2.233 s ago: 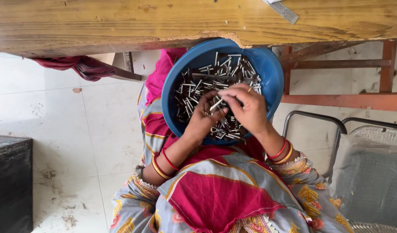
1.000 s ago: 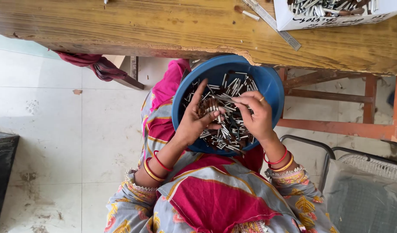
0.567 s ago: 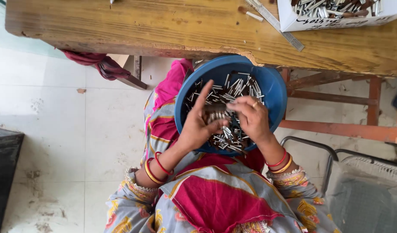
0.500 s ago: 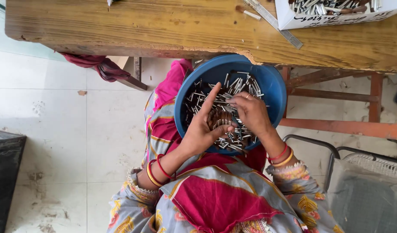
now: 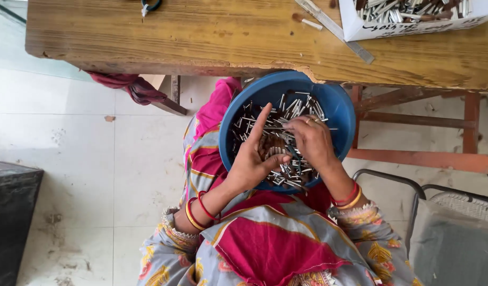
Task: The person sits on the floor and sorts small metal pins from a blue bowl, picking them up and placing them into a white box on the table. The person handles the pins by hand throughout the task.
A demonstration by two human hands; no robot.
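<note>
A blue bowl (image 5: 339, 108) rests on my lap, filled with several small metal pins (image 5: 299, 108). My left hand (image 5: 253, 161) lies over the pile with its index finger stretched out and a bundle of brown-tipped pins (image 5: 270, 145) cupped in the palm. My right hand (image 5: 311, 142) is bent over the pile beside it, fingertips pinching at the pins next to that bundle. Red and gold bangles sit on both wrists.
A worn wooden table (image 5: 201, 37) spans the top, with a white box (image 5: 413, 21) of more metal pins at its right and a flat metal strip (image 5: 336, 32) beside it. A metal-framed chair (image 5: 445, 212) stands at right, a dark box (image 5: 10, 217) at left on the tiled floor.
The view has tilted up, showing more of the table and the white box. My left hand has opened flatter with its index finger out, collecting pins in the palm; my right hand keeps picking.
</note>
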